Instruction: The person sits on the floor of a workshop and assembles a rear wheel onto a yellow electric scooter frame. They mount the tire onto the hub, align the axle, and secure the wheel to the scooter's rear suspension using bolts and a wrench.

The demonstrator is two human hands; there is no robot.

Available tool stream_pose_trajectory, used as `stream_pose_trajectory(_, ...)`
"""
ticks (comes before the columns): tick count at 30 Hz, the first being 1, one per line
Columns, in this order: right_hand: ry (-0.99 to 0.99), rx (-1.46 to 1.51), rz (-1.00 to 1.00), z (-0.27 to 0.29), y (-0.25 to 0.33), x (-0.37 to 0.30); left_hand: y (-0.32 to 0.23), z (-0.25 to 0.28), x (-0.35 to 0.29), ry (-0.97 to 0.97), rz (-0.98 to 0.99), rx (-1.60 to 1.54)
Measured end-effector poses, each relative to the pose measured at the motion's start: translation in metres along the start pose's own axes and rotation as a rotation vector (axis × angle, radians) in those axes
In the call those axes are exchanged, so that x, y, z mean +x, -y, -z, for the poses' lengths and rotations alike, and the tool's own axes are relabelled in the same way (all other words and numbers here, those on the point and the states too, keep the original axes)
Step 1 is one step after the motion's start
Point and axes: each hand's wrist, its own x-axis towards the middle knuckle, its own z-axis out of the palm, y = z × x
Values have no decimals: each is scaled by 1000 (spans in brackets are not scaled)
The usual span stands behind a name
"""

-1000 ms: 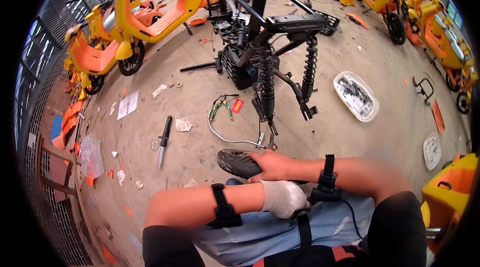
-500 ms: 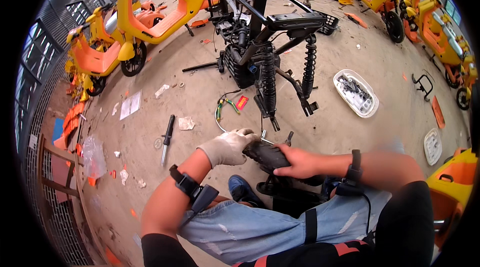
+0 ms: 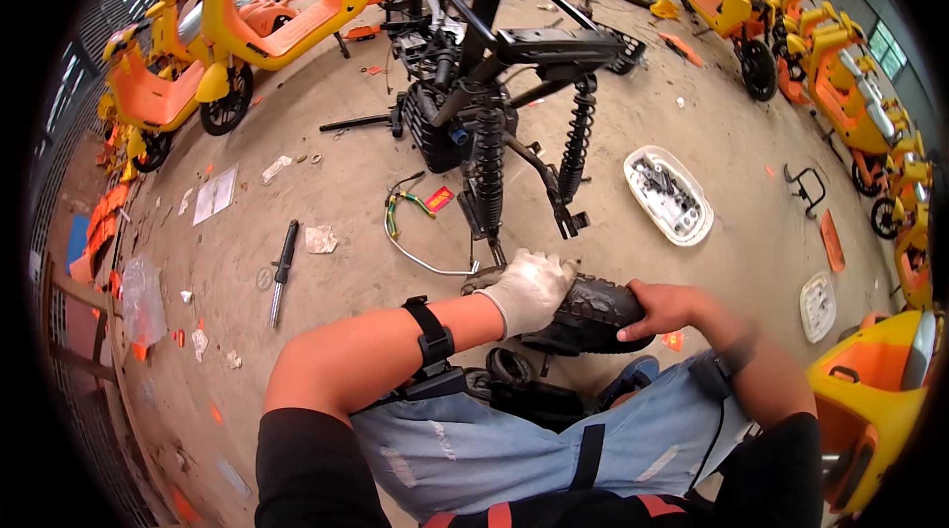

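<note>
A black wheel with a knobby tyre [image 3: 605, 303] stands on the floor in front of my knees. My left hand [image 3: 534, 289], in a pale work glove, is closed over the tyre's left part. The bare right hand [image 3: 664, 312] grips the tyre's right end, thumb on the near side. Just beyond the wheel rises a black scooter frame [image 3: 544, 45] with two coil-spring shock absorbers [image 3: 489, 162]. A grey cable [image 3: 420, 261] with green and yellow wire ends curves on the floor left of the wheel. The wheel's far side is partly hidden by my left hand.
Right of the frame lies a white tray [image 3: 641, 207] of small metal parts, with a white lid-like piece [image 3: 818, 307] farther right. A fork tube [image 3: 285, 271] rests on the floor at left. Yellow-orange scooters [image 3: 272, 9] stand around. A yellow body panel [image 3: 875, 399] is near my right.
The wheel has turned and shifted right, showing more of its tread. My left hand has moved right onto the tyre, and my right hand now holds its right end. The view has shifted too.
</note>
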Motion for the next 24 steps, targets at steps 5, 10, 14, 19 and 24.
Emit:
stream_pose_trajectory(5, 32, -29, -21, 10, -17, -13, -28, -7, 23, -38, -68, 4)
stream_pose_trajectory(10, -129, 117, 245, 11, -4, -13, -39, -10, 33, -150, -207, -18)
stream_pose_trajectory(14, -43, 103, 235, 4, 2, -6, -53, -6, 37, -125, -272, -86)
stream_pose_trajectory(19, -18, 135, 153, 7, 8, -19, -51, -1, 37, -128, -301, -108)
stream_pose_trajectory(24, -35, 123, 150, 0, -8, -14, -41, 2, 35, -126, -305, -84)
